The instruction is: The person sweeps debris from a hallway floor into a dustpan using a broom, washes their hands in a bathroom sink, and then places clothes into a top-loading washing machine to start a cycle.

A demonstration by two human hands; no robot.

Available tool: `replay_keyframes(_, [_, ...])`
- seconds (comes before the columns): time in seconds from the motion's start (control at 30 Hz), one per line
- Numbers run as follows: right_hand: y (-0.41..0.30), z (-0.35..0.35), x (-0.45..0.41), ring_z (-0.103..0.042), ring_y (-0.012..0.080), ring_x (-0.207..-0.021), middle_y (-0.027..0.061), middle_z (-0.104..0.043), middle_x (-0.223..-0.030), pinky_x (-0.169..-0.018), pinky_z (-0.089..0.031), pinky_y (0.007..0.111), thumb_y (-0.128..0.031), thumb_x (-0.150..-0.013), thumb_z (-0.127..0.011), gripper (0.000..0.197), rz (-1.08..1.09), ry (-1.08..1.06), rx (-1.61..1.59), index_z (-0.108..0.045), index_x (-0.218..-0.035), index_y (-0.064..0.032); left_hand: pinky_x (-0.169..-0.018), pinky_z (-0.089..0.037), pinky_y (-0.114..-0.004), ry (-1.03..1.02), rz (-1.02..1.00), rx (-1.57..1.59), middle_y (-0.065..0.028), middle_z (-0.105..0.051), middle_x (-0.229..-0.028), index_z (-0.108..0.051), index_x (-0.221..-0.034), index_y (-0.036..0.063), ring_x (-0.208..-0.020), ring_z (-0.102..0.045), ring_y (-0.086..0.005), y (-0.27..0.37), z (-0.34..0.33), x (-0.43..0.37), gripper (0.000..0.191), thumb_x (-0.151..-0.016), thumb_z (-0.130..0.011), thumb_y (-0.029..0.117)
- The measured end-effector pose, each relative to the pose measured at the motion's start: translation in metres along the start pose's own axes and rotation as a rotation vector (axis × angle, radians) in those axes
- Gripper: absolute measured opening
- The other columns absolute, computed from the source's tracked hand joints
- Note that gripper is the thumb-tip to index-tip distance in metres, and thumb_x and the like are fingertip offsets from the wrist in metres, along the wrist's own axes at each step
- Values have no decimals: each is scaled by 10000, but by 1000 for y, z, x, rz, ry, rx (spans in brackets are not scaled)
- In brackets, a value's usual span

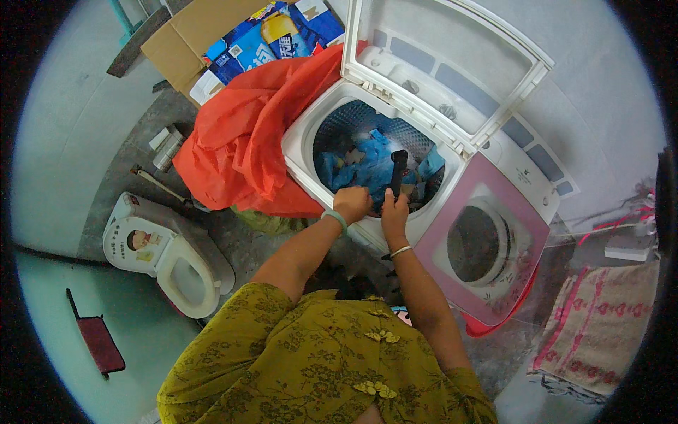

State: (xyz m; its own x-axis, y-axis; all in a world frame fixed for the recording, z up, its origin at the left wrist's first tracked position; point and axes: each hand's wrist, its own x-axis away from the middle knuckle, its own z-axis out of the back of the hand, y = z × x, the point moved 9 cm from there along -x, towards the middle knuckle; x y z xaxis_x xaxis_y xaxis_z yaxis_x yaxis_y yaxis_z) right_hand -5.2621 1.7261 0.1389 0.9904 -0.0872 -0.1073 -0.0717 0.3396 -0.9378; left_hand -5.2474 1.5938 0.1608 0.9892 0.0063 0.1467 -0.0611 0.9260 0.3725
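In front of me stands a twin-tub washing machine (347,98) with its wash-tub lid (529,87) raised. Blue wet-looking clothes (365,159) lie in the perforated wash tub (408,124). My right hand (394,214), with a light bangle at the wrist, grips a long black handheld object (399,172) that reaches over the tub; its exact kind cannot be made out. Beside it, my left hand (352,205) is curled at the tub's near edge, a pale green bangle on the wrist. Its fingertips are hidden, so anything in them cannot be seen.
The pink spin-tub cover (439,228) is down at the right. Red-orange cloth (254,132) drapes against the machine's left side, before a cardboard box (196,26). A small toilet (188,275) stands left. A patterned towel (593,318) hangs at far right.
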Motion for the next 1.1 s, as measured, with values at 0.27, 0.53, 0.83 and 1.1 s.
replay_keyframes(0.27, [13,-4,2,-483,310,-700,179,-505,-774,-642,-372,399,-352,-875,-414,398,-180,-110,-57,-438,-885,45,-671,-474,-406,36,-31,3,-159,-614,-778,-613,-744,46,-731,-602,-296,3,-1,-1,249,-769,-463,243])
replay_keyframes(0.53, [10,-13,8,-438,211,-653,111,-462,-715,-606,-364,353,-354,-873,-429,375,-317,-221,-201,-426,-839,20,-649,-463,-445,5,-2,31,-176,-601,-774,-587,-776,46,-727,-589,-334,-8,-10,-4,238,-780,-480,258])
replay_keyframes(0.83, [11,-12,-1,-417,101,-487,27,-444,-564,-440,-337,262,-296,-869,-474,298,0,-62,-62,-432,-725,-38,-663,-461,-442,-15,-15,42,-180,-602,-803,-590,-790,41,-759,-589,-327,-3,-3,-1,251,-775,-488,270])
replay_keyframes(1.1, [18,-6,-2,-398,110,-481,30,-435,-566,-440,-338,267,-302,-868,-475,310,4,-4,-92,-438,-759,-15,-725,-463,-394,-65,22,9,-161,-611,-875,-615,-819,44,-806,-594,-296,0,-2,1,271,-765,-454,255])
